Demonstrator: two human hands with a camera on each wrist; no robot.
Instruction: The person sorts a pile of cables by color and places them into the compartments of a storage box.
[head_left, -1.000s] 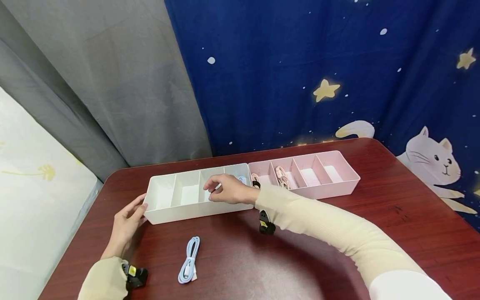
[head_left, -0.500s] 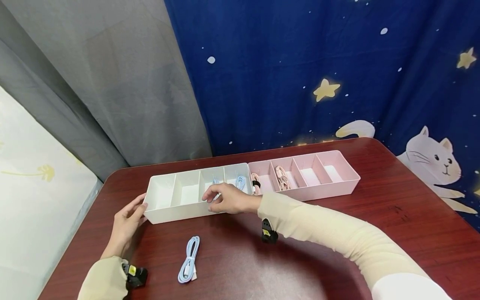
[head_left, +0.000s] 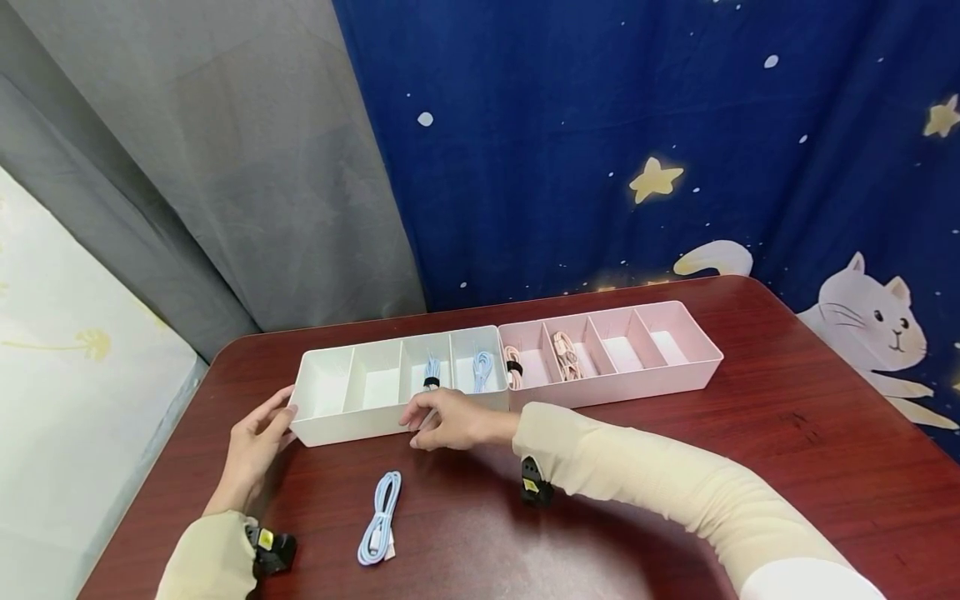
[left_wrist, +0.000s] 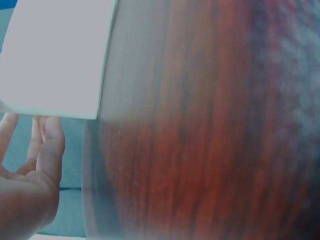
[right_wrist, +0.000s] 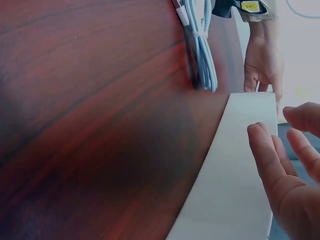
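Observation:
A white divided storage box stands toward the back of the table. My left hand is at its left end, and in the left wrist view the fingers reach up to the box's end wall. In front of the box hovers my right hand, fingers loosely bent and holding nothing. A blue cable with a black strap lies in the third compartment from the left, partly behind the wall. The rightmost compartment holds another blue cable. Nearer me on the table is a bundled light-blue cable.
A pink divided box adjoins the white one on the right. In it lie a pink cable with a black strap and a second pink cable. Curtains hang behind the dark red-brown table.
My right hand has drawn back out of the white box's third compartment toward me, and the strapped blue cable there has come into view. My left hand has stayed at the box's left end.

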